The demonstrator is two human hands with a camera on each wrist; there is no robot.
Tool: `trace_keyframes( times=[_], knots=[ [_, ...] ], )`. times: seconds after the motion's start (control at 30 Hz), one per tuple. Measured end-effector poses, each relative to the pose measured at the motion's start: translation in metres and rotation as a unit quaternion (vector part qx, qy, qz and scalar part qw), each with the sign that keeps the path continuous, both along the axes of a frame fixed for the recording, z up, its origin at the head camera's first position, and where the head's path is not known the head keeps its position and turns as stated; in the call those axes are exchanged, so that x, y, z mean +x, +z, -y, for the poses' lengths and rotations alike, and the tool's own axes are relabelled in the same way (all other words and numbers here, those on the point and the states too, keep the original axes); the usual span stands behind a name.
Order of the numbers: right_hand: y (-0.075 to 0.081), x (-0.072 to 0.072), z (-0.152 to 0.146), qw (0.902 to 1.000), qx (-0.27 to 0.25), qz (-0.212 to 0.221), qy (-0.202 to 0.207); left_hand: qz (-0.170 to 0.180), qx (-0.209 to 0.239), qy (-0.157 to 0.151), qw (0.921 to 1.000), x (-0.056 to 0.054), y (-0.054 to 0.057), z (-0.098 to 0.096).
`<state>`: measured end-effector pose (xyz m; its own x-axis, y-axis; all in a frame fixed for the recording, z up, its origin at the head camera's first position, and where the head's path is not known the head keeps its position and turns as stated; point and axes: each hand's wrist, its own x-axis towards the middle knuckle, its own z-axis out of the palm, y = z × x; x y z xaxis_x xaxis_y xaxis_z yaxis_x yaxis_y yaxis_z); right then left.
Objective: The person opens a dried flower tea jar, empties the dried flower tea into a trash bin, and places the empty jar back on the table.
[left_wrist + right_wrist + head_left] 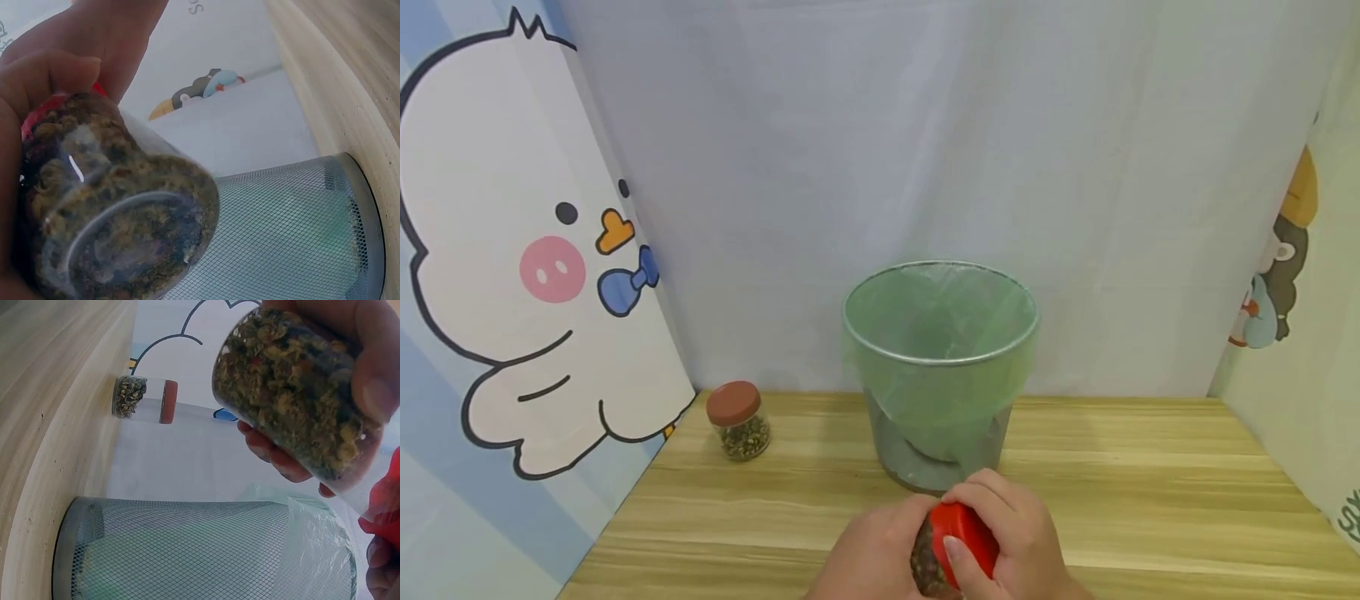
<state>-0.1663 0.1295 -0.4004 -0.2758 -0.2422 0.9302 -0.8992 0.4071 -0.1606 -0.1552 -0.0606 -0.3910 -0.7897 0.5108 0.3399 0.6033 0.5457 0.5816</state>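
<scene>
A clear jar (284, 394) packed with dried brownish flowers or herbs is held in my left hand (872, 550), low in front of the bin. My right hand (1021, 533) grips its red lid (964, 533), with the thumb along one side and the fingers over the far edge. In the left wrist view the jar (125, 206) is tilted, its base toward the camera. Right behind the hands stands a grey mesh bin (891, 442) lined with a translucent green bag (940, 392).
A smaller clear jar (745, 437) with a brownish-red lid (733, 403) stands on the wooden table (1120, 483) at the back left, partly filled with dried bits. A pale cloth wall (760, 167) closes off the back, and printed cartoon panels (482, 208) flank the table.
</scene>
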Motion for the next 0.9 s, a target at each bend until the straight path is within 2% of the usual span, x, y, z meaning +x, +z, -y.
trace_keyframes(
  times=[0.03,0.07,0.1,0.2,0.27,0.3,0.5,0.7,0.9],
  knots=[
    [0.001,0.0,-0.001,1.0,0.001,-0.005,0.004,0.006,-0.001,-0.007,1.0,-0.001,0.0,0.001],
    [0.001,0.0,-0.001,0.9998,0.002,-0.013,0.012,0.032,0.005,-0.02,0.9993,-0.002,0.001,0.002],
    [0.002,0.0,-0.002,0.9995,0.005,-0.023,0.022,0.072,0.012,-0.04,0.9965,-0.003,0.002,0.004],
    [0.007,0.0,-0.005,0.9962,0.015,-0.068,0.052,0.19,0.023,-0.083,0.9781,-0.007,0.004,0.009],
    [0.01,-0.001,-0.006,0.9928,0.022,-0.096,0.068,0.249,0.029,-0.102,0.9626,-0.008,0.006,0.011],
    [0.012,-0.001,-0.006,0.9917,0.025,-0.105,0.069,0.261,0.028,-0.108,0.9587,-0.008,0.007,0.012],
    [0.019,0.0,-0.004,0.9899,0.031,-0.119,0.07,0.25,0.027,-0.111,0.9614,-0.008,0.009,0.014],
    [0.016,0.002,-0.004,0.9926,0.031,-0.092,0.073,0.254,0.025,-0.113,0.9603,-0.01,0.009,0.015],
    [0.012,0.0,-0.004,0.9934,0.025,-0.076,0.082,0.254,0.035,-0.11,0.9603,-0.007,0.011,0.017]
  ],
)
